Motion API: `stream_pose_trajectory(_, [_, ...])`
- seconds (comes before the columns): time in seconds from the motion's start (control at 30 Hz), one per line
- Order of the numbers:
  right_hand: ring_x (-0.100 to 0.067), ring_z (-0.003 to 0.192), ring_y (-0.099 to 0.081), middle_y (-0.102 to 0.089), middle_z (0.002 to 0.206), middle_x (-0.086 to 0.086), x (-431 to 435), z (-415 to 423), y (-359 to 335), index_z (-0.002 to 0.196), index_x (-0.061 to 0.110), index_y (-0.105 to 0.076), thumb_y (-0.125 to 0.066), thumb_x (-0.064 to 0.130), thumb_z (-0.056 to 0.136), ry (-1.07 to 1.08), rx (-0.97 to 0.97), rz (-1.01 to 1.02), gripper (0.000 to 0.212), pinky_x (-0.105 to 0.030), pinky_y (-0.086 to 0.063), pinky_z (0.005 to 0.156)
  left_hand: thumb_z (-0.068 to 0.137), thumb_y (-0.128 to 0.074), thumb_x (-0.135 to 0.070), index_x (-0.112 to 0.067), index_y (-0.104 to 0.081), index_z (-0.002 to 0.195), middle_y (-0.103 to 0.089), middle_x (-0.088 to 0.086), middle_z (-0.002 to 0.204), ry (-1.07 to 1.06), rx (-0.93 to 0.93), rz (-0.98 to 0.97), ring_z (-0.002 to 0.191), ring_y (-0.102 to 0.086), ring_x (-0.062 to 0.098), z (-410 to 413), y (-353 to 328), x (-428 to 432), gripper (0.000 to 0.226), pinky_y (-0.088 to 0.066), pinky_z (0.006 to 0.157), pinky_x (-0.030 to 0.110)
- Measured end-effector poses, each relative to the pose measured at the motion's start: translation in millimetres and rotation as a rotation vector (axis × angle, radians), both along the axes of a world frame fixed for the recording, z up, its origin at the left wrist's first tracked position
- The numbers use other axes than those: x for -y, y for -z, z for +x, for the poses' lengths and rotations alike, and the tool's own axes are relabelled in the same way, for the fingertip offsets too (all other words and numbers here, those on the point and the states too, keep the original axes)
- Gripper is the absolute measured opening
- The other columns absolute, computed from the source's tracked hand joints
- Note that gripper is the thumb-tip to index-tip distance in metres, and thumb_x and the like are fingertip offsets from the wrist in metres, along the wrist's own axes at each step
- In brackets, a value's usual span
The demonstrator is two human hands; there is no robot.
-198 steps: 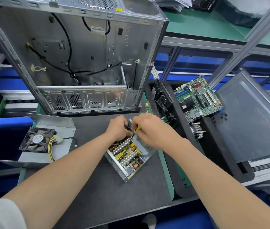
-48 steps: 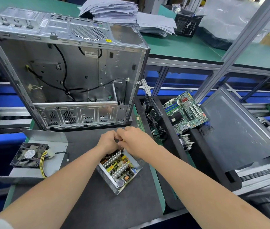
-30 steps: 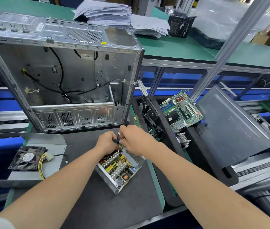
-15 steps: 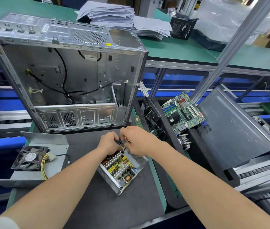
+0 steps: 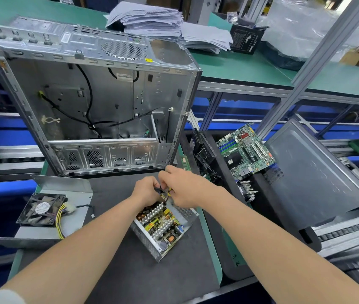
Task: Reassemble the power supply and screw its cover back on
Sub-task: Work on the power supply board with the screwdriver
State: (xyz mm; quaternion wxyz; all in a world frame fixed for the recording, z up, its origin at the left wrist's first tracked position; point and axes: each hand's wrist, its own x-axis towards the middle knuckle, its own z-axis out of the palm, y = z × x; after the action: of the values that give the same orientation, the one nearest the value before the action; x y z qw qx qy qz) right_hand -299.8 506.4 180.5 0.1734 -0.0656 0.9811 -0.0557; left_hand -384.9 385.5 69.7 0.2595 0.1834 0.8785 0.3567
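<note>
While looking down from the head view: power supply (image 5: 146, 238) lying open on the dark desk (image 5: 134, 281), near its front edge, turned diagonally, with board (image 5: 165, 224) uncovered. Just over its far corner, left hand (image 5: 146, 190) and right hand (image 5: 185, 187) close together, nearly touching. Both with fingers curled, pinching a small bundle of yellow and black wires (image 5: 166, 193) between them; impossible to tell the grip more exactly, too small. At the left, well apart from the power supply, cover (image 5: 77, 189) lying with inner side up, fan (image 5: 41, 209) resting on it, yellow leads (image 5: 58, 220) coming out of the fan. Behind the hands, case (image 5: 108, 99) standing upright, open side toward the camera, black cables (image 5: 88, 95) inside. At the right, past the desk edge, motherboard (image 5: 245, 150) lying tilted on a dark tray (image 5: 266, 198), grey panel (image 5: 312, 172) just beside. Farther back, papers (image 5: 152, 18) stacked on a green surface (image 5: 251, 69).
</note>
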Motion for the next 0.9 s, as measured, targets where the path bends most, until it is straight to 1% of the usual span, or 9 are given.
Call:
stream_pose_trajectory(0.1, [-0.033,0.096,-0.058,-0.055,0.106,-0.009,0.1,-5.7,-0.1,0.109,0.012,-0.050,-0.062,0.012,0.099,0.067,-0.028,-0.002,0.015,-0.048,-0.053,0.078,0.071,-0.092,-0.009,-0.015,-0.062,0.084,-0.067,0.004,0.096,-0.039,0.041,0.013,0.093,-0.060,0.023,-0.4,0.6,-0.2,0.033,-0.045,0.075,0.031])
stream_pose_trajectory(0.23, [-0.041,0.094,-0.063,-0.059,0.105,-0.019,5.8,-4.6,8.1,0.120,0.005,-0.051,-0.044,0.026,0.110,0.158,-0.096,0.162,0.024,-0.040,-0.040,0.067,0.069,-0.093,-0.009,-0.019,-0.059,0.081,-0.068,0.004,0.100,-0.069,0.060,0.012,0.092,-0.060,0.023,-0.3,0.6,-1.6,0.038,-0.044,0.072,0.030])
stream_pose_trajectory(0.33, [-0.034,0.077,-0.057,-0.055,0.090,-0.012,5.1,0.2,8.2,0.109,0.009,-0.050,-0.043,0.040,0.110,0.204,-0.127,0.092,0.033,-0.037,-0.037,0.059,0.073,-0.088,-0.005,-0.016,-0.060,0.082,-0.068,0.006,0.101,-0.073,0.050,0.013,0.092,-0.060,0.024,-0.6,2.8,-0.9,0.031,-0.048,0.073,0.033])
stream_pose_trajectory(0.4, [-0.033,0.079,-0.056,-0.052,0.090,-0.009,3.5,2.1,5.7,0.103,0.011,-0.046,-0.048,0.036,0.106,0.171,-0.090,0.017,0.025,-0.039,-0.044,0.060,0.075,-0.084,-0.003,-0.015,-0.061,0.082,-0.068,0.006,0.100,-0.065,0.036,0.015,0.091,-0.060,0.024,-0.1,3.5,-0.1,0.027,-0.048,0.073,0.032])
stream_pose_trajectory(0.53, [-0.036,0.098,-0.058,-0.054,0.110,-0.012,0.5,1.8,2.1,0.111,0.011,-0.051,-0.054,0.012,0.098,0.073,-0.011,-0.025,0.013,-0.051,-0.054,0.082,0.068,-0.093,-0.007,-0.012,-0.065,0.089,-0.068,0.005,0.102,-0.074,0.069,0.036,0.095,-0.061,0.024,-0.5,2.6,-0.1,0.035,-0.051,0.076,0.033])
stream_pose_trajectory(0.63, [-0.038,0.092,-0.059,-0.054,0.099,-0.012,1.3,-0.3,3.1,0.105,0.011,-0.046,-0.056,0.022,0.104,0.108,-0.067,-0.005,0.015,-0.046,-0.052,0.073,0.069,-0.093,-0.008,-0.016,-0.058,0.086,-0.067,0.006,0.102,-0.087,0.097,0.052,0.088,-0.059,0.022,-2.1,3.1,0.4,0.040,-0.045,0.066,0.030])
stream_pose_trajectory(0.8, [-0.038,0.084,-0.057,-0.042,0.085,-0.008,5.9,-1.5,7.0,0.107,0.009,-0.048,-0.048,0.041,0.109,0.205,-0.106,0.071,0.032,-0.037,-0.035,0.059,0.074,-0.087,-0.005,-0.017,-0.055,0.084,-0.067,0.009,0.097,-0.106,0.088,0.066,0.069,-0.055,0.019,-3.2,5.4,0.8,0.036,-0.041,0.053,0.030])
stream_pose_trajectory(0.87, [-0.034,0.081,-0.054,-0.046,0.088,-0.008,5.5,1.3,6.4,0.101,0.011,-0.044,-0.048,0.045,0.108,0.210,-0.110,-0.003,0.035,-0.038,-0.040,0.058,0.076,-0.085,-0.007,-0.016,-0.055,0.086,-0.066,0.008,0.099,-0.100,0.074,0.054,0.077,-0.056,0.021,-2.9,5.6,0.8,0.033,-0.041,0.056,0.031])
stream_pose_trajectory(0.9, [-0.034,0.085,-0.054,-0.049,0.095,-0.009,4.4,2.9,6.1,0.102,0.011,-0.046,-0.049,0.042,0.107,0.180,-0.099,-0.040,0.032,-0.041,-0.047,0.066,0.077,-0.084,-0.007,-0.016,-0.055,0.086,-0.065,0.007,0.099,-0.097,0.062,0.049,0.079,-0.056,0.021,-2.7,5.6,0.7,0.032,-0.040,0.057,0.031])
